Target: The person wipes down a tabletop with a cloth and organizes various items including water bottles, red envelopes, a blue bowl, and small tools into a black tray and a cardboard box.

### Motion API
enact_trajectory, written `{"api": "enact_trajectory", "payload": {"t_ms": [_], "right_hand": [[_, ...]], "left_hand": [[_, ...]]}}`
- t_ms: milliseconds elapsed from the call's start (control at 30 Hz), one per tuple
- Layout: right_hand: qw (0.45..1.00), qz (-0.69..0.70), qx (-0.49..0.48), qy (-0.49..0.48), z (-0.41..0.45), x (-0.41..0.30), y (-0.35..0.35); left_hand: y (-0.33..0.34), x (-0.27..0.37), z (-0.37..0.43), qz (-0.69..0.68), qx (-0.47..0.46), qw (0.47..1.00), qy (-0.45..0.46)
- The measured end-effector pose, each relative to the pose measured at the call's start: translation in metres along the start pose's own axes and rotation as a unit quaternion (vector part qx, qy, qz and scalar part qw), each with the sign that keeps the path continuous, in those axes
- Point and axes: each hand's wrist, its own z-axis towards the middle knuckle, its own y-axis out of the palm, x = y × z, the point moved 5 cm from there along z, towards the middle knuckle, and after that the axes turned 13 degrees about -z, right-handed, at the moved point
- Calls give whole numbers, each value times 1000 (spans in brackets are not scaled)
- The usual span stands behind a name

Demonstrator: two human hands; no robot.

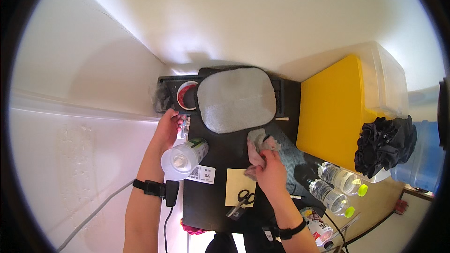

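My right hand (272,174) grips a crumpled grey-and-pink cloth (257,147) above the black tabletop (207,207). My left hand (170,126) is at the table's left edge, its fingers curled at a clear plastic item (183,129) that is partly hidden. Between the hands and farther back stands a rounded grey panel (237,100) with a dark rim. Close to my left forearm is a bottle (184,158) with a translucent top and a green label. Black-handled scissors (242,202) lie partly over a pale yellow sheet of paper (236,179).
Behind the panel, a black tray (280,95) holds a tape roll (181,95). A printed card (205,175) lies beside the bottle. To the right are a yellow panel (330,109), a clear plastic bin (385,80), black ruffled fabric (385,146) and two green-capped bottles (330,196). Walls border the table's left and back.
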Motion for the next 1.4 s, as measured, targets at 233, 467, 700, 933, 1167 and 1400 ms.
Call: {"api": "enact_trajectory", "payload": {"t_ms": [233,467,700,933,1167,1400], "right_hand": [[964,197,165,66,-15,-7,-88],[912,261,286,-139,69,-85,-143],[952,-71,87,-284,187,-190,-45],[949,-113,-58,-288,208,-191,-4],[982,-123,-67,-130,218,-138,-25],[984,-163,47,58,220,-46,-54]], "left_hand": [[-19,-3,-6,-29,-21,999,-38],[-15,-16,-5,4,-14,996,-91],[-19,-15,-14,-18,-26,995,-90],[-16,-5,-26,-33,-17,997,-66],[-23,-3,-27,-15,-29,997,-68],[-18,-7,-24,-48,-39,996,-65]]}}
